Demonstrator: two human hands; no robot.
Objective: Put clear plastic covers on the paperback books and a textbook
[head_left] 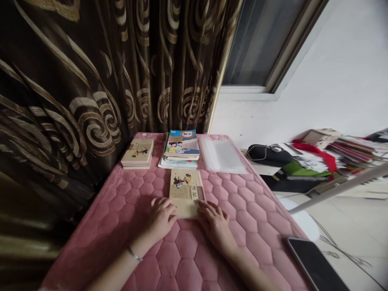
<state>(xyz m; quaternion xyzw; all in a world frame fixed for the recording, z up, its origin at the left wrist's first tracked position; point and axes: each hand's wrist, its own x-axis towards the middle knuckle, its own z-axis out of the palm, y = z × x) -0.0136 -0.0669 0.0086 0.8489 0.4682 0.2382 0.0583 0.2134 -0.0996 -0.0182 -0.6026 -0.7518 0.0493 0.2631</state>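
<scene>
My left hand [163,211] and right hand [214,216], both loosely open, touch the sides of a shut beige paperback [184,204] on the pink quilted cover [188,244]; similar books [138,154] sit stacked, this one apart.

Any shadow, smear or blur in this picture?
Head view: dim light, darker on the pink cover beside the left hand; head view: curtain and papers smear toward the outer edges; head view: the nearest book has a clear outline, but small print too soft to read.
</scene>
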